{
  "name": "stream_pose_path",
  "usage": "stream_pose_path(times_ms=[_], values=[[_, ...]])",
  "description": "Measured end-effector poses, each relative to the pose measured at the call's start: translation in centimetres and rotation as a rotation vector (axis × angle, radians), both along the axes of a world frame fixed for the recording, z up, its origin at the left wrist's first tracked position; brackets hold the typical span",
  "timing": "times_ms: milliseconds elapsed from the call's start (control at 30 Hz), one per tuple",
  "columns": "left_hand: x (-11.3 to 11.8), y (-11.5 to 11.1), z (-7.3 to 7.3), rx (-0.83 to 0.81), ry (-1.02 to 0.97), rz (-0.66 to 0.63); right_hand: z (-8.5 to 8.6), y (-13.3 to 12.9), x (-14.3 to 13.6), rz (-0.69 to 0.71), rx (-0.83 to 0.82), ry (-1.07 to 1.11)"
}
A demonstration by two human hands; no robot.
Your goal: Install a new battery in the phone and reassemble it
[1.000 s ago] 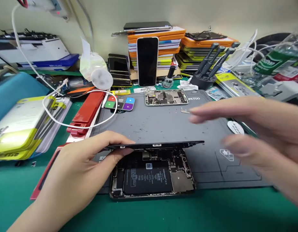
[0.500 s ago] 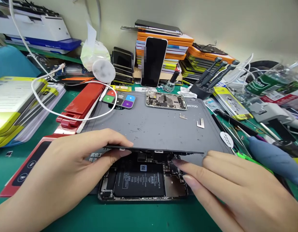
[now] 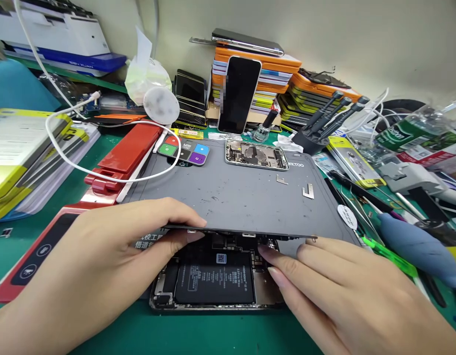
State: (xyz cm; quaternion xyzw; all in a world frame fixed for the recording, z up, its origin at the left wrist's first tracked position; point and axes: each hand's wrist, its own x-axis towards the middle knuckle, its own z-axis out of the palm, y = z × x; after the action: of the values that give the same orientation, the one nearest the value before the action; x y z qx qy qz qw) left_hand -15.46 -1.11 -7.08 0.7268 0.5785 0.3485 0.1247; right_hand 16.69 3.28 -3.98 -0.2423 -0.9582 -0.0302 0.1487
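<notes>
My left hand (image 3: 113, 256) grips the left end of a phone screen (image 3: 246, 230) between thumb and fingers. The screen is raised and seen nearly edge-on. Below it lies an opened phone (image 3: 228, 309), with a black battery (image 3: 215, 278) bearing a small QR code label. My right hand (image 3: 335, 281) reaches under the screen's right part, its index fingertip on the phone's inner parts near the circuit board. Its thumb tip is just below, slightly apart, while the other fingers bend beside the screen's right end. What lies under the index fingertip is hidden.
On the grey mat (image 3: 213, 192) lie another opened phone (image 3: 255, 155) and two small metal plates (image 3: 308, 191). A white cable (image 3: 139, 180) loops at left over a red device (image 3: 124, 153). Tools and a blue air blower (image 3: 416, 249) lie at right. A phone (image 3: 240, 93) leans on stacked boxes.
My right hand has shifted slightly left, its index fingertip further in under the screen. The screen's right end sits a little lower. My left hand keeps its hold.
</notes>
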Motion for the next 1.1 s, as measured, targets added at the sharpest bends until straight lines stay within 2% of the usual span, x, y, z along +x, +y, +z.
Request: stream_pose_path(times_ms=[333, 733, 1100], values=[[0.2, 0.0, 0.0, -0.036, 0.004, 0.011, 0.4, 0.3, -1.4, -0.042, 0.031, -0.035], [0.6, 0.4, 0.4, -0.069, -0.077, 0.005, 0.3, 0.5, -1.2, -0.095, -0.077, -0.015], [0.8, 0.7, 1.3, -0.077, -0.123, 0.003, 0.3, 0.2, -1.5, -0.08, 0.032, -0.032]])
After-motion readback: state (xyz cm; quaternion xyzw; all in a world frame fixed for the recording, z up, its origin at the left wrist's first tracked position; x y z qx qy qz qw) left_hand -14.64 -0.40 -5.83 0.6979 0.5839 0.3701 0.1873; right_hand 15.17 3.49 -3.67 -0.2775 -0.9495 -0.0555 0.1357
